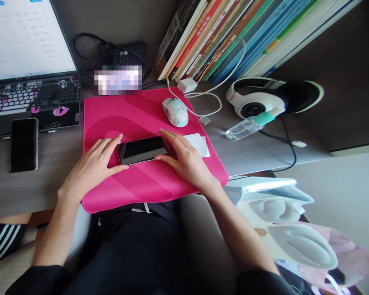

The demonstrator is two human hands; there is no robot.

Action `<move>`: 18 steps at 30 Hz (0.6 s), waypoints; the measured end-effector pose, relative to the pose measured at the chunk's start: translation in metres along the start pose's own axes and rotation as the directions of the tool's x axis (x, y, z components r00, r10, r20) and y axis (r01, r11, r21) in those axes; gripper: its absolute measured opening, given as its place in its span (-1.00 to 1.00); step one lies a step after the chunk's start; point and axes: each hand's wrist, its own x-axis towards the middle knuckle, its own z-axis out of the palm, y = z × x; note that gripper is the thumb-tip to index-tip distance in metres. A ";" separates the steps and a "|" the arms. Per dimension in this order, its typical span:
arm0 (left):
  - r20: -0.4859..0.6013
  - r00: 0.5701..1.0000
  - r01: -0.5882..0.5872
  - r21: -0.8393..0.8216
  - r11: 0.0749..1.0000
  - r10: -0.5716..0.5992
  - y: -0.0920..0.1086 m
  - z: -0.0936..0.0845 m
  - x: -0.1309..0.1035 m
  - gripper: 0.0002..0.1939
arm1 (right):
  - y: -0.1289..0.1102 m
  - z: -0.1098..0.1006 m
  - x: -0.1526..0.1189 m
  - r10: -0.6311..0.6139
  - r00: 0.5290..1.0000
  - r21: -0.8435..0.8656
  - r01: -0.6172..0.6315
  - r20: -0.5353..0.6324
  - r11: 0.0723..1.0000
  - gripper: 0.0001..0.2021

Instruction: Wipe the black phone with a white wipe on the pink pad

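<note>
A black phone lies screen up on a pink mat, between both hands. My left hand touches its left end, thumb and fingers spread apart around that edge. At the opposite end, my right hand has its thumb near the lower corner and its fingers by the upper one. A white packet or tissue lies partly under or beside the right hand; which of the two cannot be told. Above it on the mat sits a patterned mouse.
An open laptop and a second phone are at left. Books stand behind a white charger with its cable. White headphones and a clear bottle lie right. Bags hang or stand beyond the desk edge.
</note>
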 end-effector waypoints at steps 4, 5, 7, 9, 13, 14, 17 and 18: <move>-0.001 1.000 -0.002 0.035 0.999 0.002 -0.002 0.003 0.000 -0.21 | 0.000 0.000 0.000 -0.007 1.000 0.008 0.007 -0.005 1.000 -0.28; 0.001 1.000 -0.005 0.039 0.999 0.005 -0.001 0.003 0.000 -0.25 | 0.000 0.000 0.000 -0.012 1.000 0.010 0.012 -0.011 1.000 -0.28; 0.005 1.000 -0.011 0.045 0.999 0.010 0.000 0.002 0.000 -0.32 | 0.001 0.000 0.000 -0.025 0.999 0.015 0.025 -0.025 1.000 -0.28; 0.005 1.000 -0.011 0.046 0.999 0.011 0.001 0.002 0.001 -0.35 | 0.001 0.000 -0.001 -0.028 0.999 0.023 0.029 -0.032 0.999 -0.28; 0.009 1.000 0.004 0.027 1.000 -0.004 0.003 0.002 0.000 -0.35 | 0.000 -0.001 -0.001 -0.004 1.000 0.035 0.004 -0.015 0.999 -0.27; 0.006 1.000 0.013 0.016 1.000 -0.013 0.003 0.002 0.000 -0.36 | 0.000 -0.002 -0.001 0.000 1.000 0.037 0.001 -0.013 0.999 -0.27; -0.005 0.999 0.050 -0.027 0.998 -0.050 0.004 0.002 -0.002 -0.36 | -0.001 -0.003 -0.001 -0.001 1.000 0.043 0.002 -0.018 0.999 -0.26; -0.005 0.998 0.060 -0.040 0.997 -0.060 0.004 0.002 -0.002 -0.36 | -0.001 -0.003 -0.001 -0.005 1.000 0.044 0.006 -0.020 0.999 -0.26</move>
